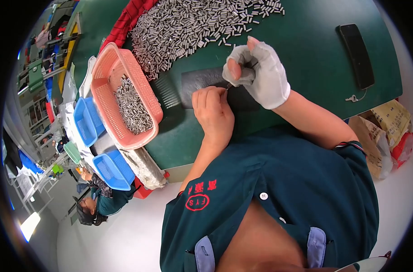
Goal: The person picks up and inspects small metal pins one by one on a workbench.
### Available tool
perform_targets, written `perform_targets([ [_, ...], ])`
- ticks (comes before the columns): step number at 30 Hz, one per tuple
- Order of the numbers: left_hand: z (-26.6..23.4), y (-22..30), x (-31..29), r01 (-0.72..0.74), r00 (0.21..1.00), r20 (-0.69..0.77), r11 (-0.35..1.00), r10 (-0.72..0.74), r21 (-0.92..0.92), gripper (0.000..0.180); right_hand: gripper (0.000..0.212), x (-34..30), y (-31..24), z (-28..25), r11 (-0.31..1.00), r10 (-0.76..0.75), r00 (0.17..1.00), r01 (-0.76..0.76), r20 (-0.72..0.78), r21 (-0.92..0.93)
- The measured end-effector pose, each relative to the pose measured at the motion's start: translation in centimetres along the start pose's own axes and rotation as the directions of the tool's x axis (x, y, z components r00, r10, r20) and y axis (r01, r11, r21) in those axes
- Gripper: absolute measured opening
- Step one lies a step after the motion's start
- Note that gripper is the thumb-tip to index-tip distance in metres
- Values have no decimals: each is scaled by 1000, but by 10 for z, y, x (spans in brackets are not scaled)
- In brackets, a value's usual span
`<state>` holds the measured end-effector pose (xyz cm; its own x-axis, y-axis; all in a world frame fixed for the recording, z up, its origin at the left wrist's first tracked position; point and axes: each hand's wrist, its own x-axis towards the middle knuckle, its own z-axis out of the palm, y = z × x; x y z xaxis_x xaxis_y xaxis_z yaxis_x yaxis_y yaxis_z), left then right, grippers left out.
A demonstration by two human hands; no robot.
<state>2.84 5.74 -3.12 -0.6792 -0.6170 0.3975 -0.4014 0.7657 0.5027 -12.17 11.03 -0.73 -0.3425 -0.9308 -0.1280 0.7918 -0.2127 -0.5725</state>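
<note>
Many metal cylinders (184, 31) on a green table (320, 31), pale floor (106, 249) beyond.

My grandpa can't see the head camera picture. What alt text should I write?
A bare left hand and a white-gloved right hand are close together over a black pad on a green table. Heaped metal cylinders lie beyond, and a pink basket at left holds more.

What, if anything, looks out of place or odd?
The right hand wears a white fabric glove with bare fingertips, while the left hand is ungloved, an odd mismatch. A black rectangular phone, far right on the green table, seems unrelated to silvery metal cylinders.
</note>
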Motion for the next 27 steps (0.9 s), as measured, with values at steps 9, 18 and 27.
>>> perform_targets([
  [9, -5, 4, 0, 6, 1000, -13, 1000, -6, 16, 14, 57, -13, 3, 23, 972, 34, 995, -55, -96, -230],
  [18, -9, 10, 0, -60, 997, -42, 996, 63, 68, 10, 50, 9, -2, -5, 980, -55, 998, 55, -5, 193],
  [27, -9, 11, 0, -28, 1000, -11, 999, 28, 37, 12, 50, 8, -1, -5, 983, 9, 999, -2, -38, 182],
])
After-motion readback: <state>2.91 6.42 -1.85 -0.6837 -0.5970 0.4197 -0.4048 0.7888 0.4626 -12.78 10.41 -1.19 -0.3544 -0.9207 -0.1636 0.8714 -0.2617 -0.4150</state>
